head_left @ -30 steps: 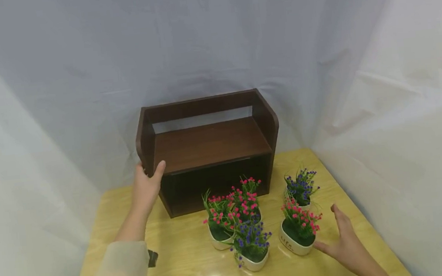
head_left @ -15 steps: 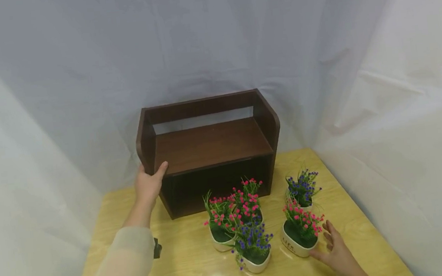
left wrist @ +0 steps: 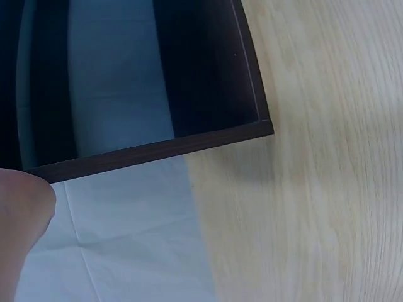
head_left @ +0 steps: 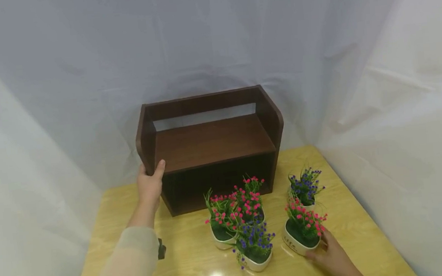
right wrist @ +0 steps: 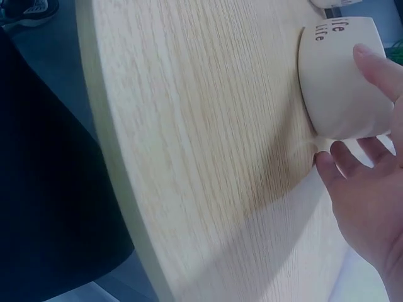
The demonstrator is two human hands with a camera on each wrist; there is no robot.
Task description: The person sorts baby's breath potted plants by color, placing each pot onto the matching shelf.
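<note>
My left hand [head_left: 150,187] grips the left side panel of a dark brown wooden shelf [head_left: 213,141], thumb on the front edge. In the left wrist view, only part of that hand shows at the shelf's edge [left wrist: 157,148]. At the right, my right hand [head_left: 332,256] holds a white pot of pink artificial flowers [head_left: 300,241] by its right end. The right wrist view shows the thumb against the pot's [right wrist: 343,75] lettered side, with the fingers curled around its end. This pot stands upright on the table.
Right behind the held pot stands a purple-flowered pot [head_left: 305,187]. Left of it are two pink-flowered pots [head_left: 224,233] and another purple-flowered pot [head_left: 256,254], close together before the shelf. Pale curtains [head_left: 211,36] enclose the wooden table [head_left: 193,265].
My right hand has moved left to the nearest pink-flowered pot at the right, its fingers closing around that pot's end. The left hand stays on the shelf's side.
</note>
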